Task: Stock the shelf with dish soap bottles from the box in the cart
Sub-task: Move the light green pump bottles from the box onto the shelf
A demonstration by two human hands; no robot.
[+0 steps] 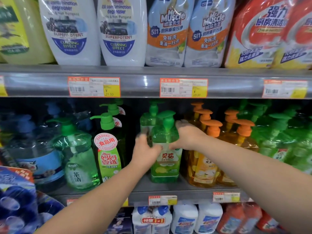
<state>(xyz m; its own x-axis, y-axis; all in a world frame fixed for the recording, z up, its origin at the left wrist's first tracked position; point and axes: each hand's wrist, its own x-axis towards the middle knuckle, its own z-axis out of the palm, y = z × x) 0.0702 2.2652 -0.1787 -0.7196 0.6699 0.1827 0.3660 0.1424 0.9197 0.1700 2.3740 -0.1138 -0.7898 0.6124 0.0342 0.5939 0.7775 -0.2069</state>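
At mid shelf (170, 188), both hands are on one green bottle (166, 168) standing upright at the front edge. Left hand (146, 150), motion-blurred, wraps its left side w/ thumb across the top of the label. Right hand (188, 136) curls round its right shoulder, just under the green pump. Label has red Chinese chars on a pale cloud shape and a lemon lower down; too soft to read for sure.

A twin bottle (148, 119) stands right behind it. Just to the right are orange bottles (202, 166) w/ orange pumps. To the left, a dark green bottle (109, 159) reads "食品用" and "妈妈壹选", and next over a round bottle (78, 161) reads "茶清".

On the rail above are price tags: 21.50 (94, 86) and 29.00 (183, 88). Top shelf holds white degreaser bottles (69, 31) ("SUPERPOTENT CLEANING EFFECT") and Mr Muscle packs (168, 31) marked "5合1". Below, twin-packs (152, 220) carry a "1+1" sticker.
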